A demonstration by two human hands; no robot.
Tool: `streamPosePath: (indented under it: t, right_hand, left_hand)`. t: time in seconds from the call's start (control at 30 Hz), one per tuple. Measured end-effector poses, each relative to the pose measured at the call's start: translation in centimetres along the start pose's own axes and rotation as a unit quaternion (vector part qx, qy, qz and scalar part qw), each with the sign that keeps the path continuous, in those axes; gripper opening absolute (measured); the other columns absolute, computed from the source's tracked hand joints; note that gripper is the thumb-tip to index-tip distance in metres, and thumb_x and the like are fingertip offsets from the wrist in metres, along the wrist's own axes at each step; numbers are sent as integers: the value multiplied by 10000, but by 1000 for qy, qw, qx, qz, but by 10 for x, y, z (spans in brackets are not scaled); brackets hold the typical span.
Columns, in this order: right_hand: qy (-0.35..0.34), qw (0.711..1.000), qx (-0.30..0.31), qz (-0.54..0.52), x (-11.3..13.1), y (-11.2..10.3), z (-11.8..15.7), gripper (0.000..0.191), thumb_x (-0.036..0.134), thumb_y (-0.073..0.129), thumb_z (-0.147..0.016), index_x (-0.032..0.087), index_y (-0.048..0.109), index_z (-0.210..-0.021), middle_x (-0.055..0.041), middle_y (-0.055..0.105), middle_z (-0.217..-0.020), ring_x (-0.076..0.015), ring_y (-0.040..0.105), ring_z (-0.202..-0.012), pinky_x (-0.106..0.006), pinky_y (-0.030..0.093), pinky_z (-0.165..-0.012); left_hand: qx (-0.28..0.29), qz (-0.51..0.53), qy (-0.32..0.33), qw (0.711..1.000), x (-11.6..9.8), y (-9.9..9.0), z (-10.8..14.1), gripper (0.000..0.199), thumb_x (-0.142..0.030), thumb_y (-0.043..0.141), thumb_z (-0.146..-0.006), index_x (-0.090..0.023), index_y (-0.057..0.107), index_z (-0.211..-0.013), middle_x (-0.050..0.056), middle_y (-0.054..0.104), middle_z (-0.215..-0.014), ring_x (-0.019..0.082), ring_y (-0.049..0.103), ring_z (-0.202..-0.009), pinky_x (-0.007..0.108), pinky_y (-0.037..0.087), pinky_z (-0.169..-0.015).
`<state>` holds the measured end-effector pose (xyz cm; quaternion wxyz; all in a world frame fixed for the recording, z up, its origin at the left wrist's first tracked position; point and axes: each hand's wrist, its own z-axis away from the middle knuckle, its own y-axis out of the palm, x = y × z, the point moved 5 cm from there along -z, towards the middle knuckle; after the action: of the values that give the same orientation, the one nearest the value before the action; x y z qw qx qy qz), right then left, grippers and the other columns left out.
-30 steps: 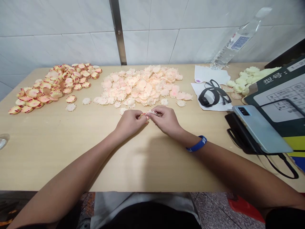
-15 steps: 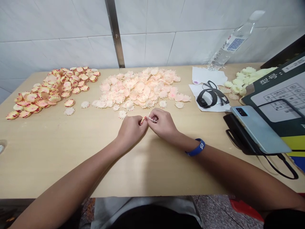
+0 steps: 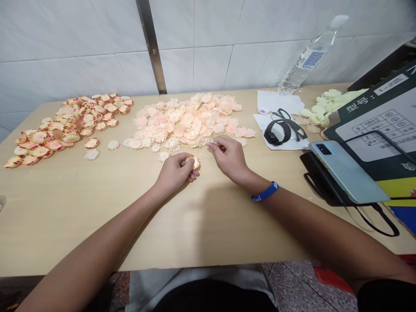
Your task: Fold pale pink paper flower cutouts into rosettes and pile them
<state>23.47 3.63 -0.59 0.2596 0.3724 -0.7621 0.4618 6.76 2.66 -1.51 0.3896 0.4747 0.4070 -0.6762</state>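
My left hand (image 3: 173, 174) pinches a cream petal disc (image 3: 196, 162) with red-tipped edges between thumb and fingers, its face turned partly up. To the right, my right hand (image 3: 230, 157) is closed at the fingertips on a small whitish petal piece (image 3: 212, 141), mostly hidden by the fingers. The two hands are apart. Just beyond them spreads a heap of pale pink frilled petal discs (image 3: 191, 121). Off to the left lies a pile of red-edged petal discs (image 3: 69, 123), with a few loose ones near it.
Eyeglasses (image 3: 290, 125) and a black wristband (image 3: 277, 132) rest on white paper. Behind them stands a water bottle (image 3: 305, 60). A phone (image 3: 349, 171) lies on a black case with a cable, beside a dark green box (image 3: 383, 104). Pale yellow petals (image 3: 321, 108) sit at back right.
My hands have come apart. The right one has moved up and to the right, towards the pink heap, while the left has turned the red-edged disc so its face shows.
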Motion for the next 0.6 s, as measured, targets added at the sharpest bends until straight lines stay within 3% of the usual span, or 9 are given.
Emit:
streamPosePath:
  t: [0.1,0.2,0.27,0.33,0.4,0.5,0.6]
  right_hand:
    - [-46,998,1,33,-6,0,-4,223,159,460,-906,184,681,-923,-105,665,-979,-239,610,-958,-368,473,-863]
    - [-84,993,4,88,-10,1,-6,437,76,422,-859,187,627,-1229,-139,591,-1290,-274,527,-1235,-451,423,-1037]
    - [-100,990,-11,104,-5,0,-3,496,67,422,-841,207,589,-1286,-131,546,-1364,-285,463,-1318,-489,389,-1081]
    - [-109,991,-32,77,4,-2,2,416,90,421,-854,214,624,-1195,-128,596,-1279,-281,514,-1253,-472,431,-1029]
    - [-100,994,-27,20,13,-1,8,266,140,425,-888,203,651,-1013,-115,662,-1053,-251,614,-1023,-399,497,-874]
    - [-52,996,56,-46,19,10,15,171,247,479,-918,197,604,-812,-36,611,-729,-165,562,-663,-294,451,-635]
    - [-42,988,141,-49,22,22,20,276,308,489,-928,195,539,-681,8,528,-597,-122,460,-555,-263,371,-573]
  left_hand:
    - [10,36,-2,999,-2,-1,-2,80,-202,548,-864,-134,581,-891,34,665,-646,116,607,-532,241,511,-545]
    - [8,64,11,998,-2,-3,-4,89,-182,565,-863,-135,551,-937,59,701,-741,130,651,-613,244,527,-562]
    - [3,84,10,996,0,-4,-6,124,-181,602,-850,-133,548,-950,85,722,-817,140,674,-673,249,537,-581]
    - [2,106,3,994,3,-4,-7,101,-185,624,-844,-128,552,-884,95,725,-824,133,673,-661,242,531,-586]
    - [-3,116,-1,993,5,-5,-8,115,-194,627,-847,-125,546,-803,86,717,-775,116,652,-588,230,511,-560]
    - [-4,94,-1,996,5,-5,-7,155,-219,623,-860,-119,559,-759,74,701,-701,111,624,-509,225,489,-515]
    - [3,71,5,997,3,-3,-5,187,-228,586,-888,-110,592,-744,66,686,-659,106,608,-491,216,477,-495]
